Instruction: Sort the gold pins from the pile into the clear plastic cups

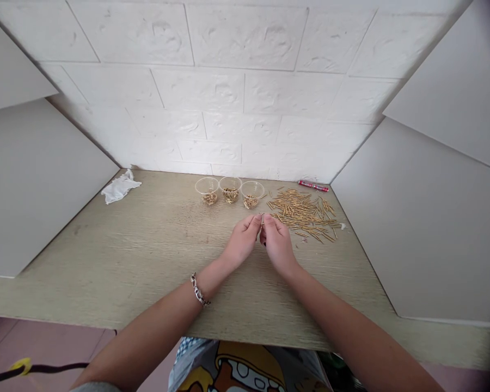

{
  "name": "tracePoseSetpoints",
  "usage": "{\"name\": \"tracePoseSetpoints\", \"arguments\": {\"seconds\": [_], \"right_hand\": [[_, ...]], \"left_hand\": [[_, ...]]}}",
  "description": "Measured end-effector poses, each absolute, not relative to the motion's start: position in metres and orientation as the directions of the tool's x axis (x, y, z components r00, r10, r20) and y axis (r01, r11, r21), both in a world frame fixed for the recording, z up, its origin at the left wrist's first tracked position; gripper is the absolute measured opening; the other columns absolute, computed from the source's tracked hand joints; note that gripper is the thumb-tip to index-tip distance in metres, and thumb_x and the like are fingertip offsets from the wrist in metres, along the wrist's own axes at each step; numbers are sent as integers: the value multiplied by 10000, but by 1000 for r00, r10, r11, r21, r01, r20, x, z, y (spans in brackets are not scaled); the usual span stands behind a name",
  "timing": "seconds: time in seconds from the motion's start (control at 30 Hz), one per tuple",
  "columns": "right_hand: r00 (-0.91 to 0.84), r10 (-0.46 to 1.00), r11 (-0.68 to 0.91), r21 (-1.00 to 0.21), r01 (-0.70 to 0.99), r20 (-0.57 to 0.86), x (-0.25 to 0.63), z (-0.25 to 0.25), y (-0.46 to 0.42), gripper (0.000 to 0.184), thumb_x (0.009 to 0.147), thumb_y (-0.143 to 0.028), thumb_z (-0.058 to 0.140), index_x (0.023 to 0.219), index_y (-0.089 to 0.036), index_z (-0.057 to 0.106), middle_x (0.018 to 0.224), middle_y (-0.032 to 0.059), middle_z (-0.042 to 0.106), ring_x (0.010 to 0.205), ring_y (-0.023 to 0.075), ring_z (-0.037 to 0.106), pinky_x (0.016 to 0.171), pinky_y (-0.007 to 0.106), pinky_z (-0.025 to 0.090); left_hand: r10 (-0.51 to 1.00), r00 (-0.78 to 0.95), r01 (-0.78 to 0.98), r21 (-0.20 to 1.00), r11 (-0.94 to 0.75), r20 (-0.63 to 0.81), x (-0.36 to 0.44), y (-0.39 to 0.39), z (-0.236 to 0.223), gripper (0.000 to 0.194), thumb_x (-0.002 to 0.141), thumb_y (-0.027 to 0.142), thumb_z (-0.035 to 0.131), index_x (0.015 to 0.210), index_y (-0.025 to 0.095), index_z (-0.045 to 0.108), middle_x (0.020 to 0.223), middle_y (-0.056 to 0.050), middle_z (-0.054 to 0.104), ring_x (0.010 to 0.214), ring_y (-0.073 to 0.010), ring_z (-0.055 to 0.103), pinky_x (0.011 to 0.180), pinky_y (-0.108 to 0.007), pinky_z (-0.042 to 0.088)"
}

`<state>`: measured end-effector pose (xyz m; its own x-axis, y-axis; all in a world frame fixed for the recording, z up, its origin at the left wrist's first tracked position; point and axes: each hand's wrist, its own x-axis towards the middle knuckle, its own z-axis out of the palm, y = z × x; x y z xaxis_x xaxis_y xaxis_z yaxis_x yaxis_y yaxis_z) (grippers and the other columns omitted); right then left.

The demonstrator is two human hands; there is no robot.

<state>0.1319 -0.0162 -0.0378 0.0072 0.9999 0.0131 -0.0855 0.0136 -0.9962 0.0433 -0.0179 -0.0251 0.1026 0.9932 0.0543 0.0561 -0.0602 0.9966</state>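
Note:
My left hand (245, 235) and my right hand (276, 239) meet over the middle of the table, thumbs and fingers closed in a pinch. Between the fingertips shows a tiny piece, too small to name. To the right of my hands lies a loose pile of thin gold-coloured metal pins (298, 209). Beyond my hands stand a left clear plastic cup (206, 185), a middle clear plastic cup (230, 184) and a right clear plastic cup (252, 189), each with small gold-coloured parts at the bottom.
A crumpled white plastic bag (121, 187) lies at the back left of the wooden table (155, 250). A red patterned tube-like packet (313, 186) rests near the wall behind the pins. White boards stand on both sides. Small crumbs lie left of my hands.

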Motion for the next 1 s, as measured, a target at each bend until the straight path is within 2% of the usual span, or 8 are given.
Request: {"name": "tracePoseSetpoints", "arguments": {"seconds": [0.43, 0.63, 1.0], "right_hand": [[22, 1000, 13, -998, -56, 12, 133, -42, -15, 450, 799, -555, 403, 551, -186, 332, 479, -47, 333, 449, 84, 322, 445, 240, 275], [25, 1000, 13, -998, -54, 11, 134, -42, -14, 458, 798, -560, 405, 545, -185, 330, 473, -50, 329, 444, 82, 321, 446, 239, 276], [-26, 1000, 10, -992, -128, 14, 133, -38, -16, 454, 795, -549, 422, 537, -183, 350, 459, -38, 368, 428, 84, 353, 426, 234, 282]], "left_hand": [[998, 63, 41, 999, -7, 5, 44, -20, -21, 449, 815, 540, 346, 567, 166, 358, 497, 30, 350, 483, -83, 330, 501, -230, 323], [998, 58, 52, 998, -21, 18, 44, -19, -21, 436, 827, 512, 344, 563, 165, 354, 497, 29, 360, 486, -82, 335, 514, -232, 329], [995, 99, -27, 1000, -4, 7, 45, -21, -19, 446, 812, 541, 359, 579, 162, 393, 502, 27, 389, 470, -82, 369, 494, -231, 346]]}}
